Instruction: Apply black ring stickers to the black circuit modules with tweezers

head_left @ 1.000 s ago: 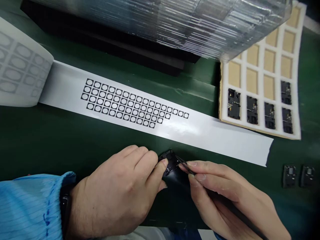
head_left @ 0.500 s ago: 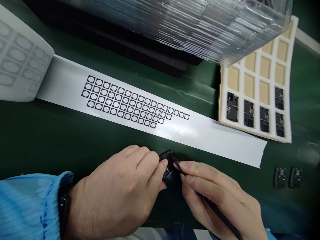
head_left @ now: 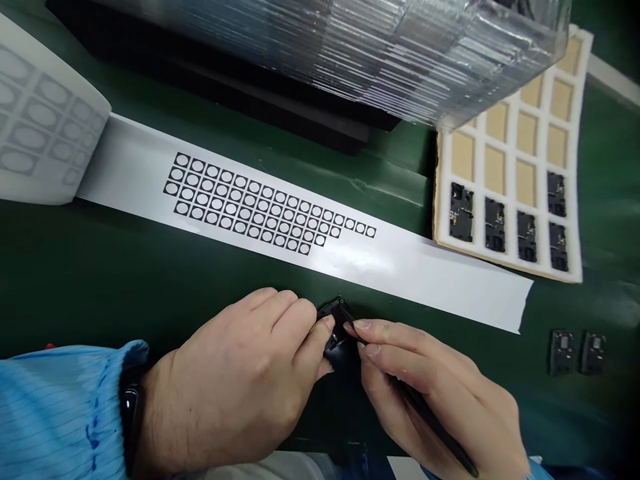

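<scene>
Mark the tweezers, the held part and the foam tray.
tweezers [head_left: 430, 420], head view, mid shaft below the right hand
held part [head_left: 334, 313], head view, its exposed top edge
foam tray [head_left: 510, 257], head view, near rim

- Lighting's bright and even, coming from above, shadows are soft
- Glare streaks all over the clear trays [head_left: 380, 47] up top, plus a mild sheen on the white strip [head_left: 400, 267]
- Dark shadow pools under the hands [head_left: 240, 393]
- Edges bend, fisheye style; corners go dim and soft

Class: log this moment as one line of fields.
left hand: holds small black part | right hand: tweezers tip at part | behind: sticker strip
</scene>
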The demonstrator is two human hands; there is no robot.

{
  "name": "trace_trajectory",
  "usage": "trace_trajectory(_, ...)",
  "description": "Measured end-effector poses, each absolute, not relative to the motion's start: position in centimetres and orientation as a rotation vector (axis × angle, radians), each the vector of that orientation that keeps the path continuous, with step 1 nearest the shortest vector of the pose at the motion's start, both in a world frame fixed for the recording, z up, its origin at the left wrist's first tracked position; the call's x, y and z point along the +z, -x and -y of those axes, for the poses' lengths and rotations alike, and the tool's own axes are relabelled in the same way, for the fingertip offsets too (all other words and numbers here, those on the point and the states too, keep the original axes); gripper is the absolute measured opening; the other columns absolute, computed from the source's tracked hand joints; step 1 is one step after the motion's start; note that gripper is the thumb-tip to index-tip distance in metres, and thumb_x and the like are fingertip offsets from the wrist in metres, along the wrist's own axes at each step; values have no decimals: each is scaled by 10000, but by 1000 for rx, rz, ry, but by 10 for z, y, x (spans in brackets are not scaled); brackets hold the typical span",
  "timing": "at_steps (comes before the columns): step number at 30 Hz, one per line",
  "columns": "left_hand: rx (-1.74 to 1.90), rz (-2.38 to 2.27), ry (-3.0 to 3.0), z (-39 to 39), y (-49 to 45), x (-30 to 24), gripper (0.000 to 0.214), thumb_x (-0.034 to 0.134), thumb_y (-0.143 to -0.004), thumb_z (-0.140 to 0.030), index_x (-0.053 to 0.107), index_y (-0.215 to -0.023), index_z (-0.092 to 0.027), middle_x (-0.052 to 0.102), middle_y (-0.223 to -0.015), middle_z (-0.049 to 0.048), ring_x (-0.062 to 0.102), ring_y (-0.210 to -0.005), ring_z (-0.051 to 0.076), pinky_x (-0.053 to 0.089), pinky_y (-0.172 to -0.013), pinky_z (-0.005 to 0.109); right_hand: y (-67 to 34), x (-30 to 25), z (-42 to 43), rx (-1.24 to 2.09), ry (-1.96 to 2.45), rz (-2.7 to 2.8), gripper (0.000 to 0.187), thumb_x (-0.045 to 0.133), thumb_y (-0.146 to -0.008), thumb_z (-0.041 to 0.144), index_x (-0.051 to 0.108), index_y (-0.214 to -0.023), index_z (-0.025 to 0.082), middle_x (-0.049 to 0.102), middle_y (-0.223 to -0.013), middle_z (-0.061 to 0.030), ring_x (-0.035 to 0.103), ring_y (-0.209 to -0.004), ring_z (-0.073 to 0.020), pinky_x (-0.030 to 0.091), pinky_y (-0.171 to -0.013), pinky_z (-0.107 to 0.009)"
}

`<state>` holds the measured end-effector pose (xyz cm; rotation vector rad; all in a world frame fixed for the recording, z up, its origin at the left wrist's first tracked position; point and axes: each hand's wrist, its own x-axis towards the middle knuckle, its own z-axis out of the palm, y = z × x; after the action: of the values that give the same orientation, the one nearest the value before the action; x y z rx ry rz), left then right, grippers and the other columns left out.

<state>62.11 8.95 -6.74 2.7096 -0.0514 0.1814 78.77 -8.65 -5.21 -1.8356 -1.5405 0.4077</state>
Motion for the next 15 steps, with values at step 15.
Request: trace_trajectory(15, 238, 103, -2749, -89, -620, -69, 274, 588, -989, -194, 705, -1171, -25, 609, -871, 104, 569, -743, 260, 510, -580, 428, -790, -51, 93, 351, 1940, 1584, 265, 770, -855, 60, 703, -1070, 198, 790, -1187, -44, 784, -1043, -155, 634, -1029, -226)
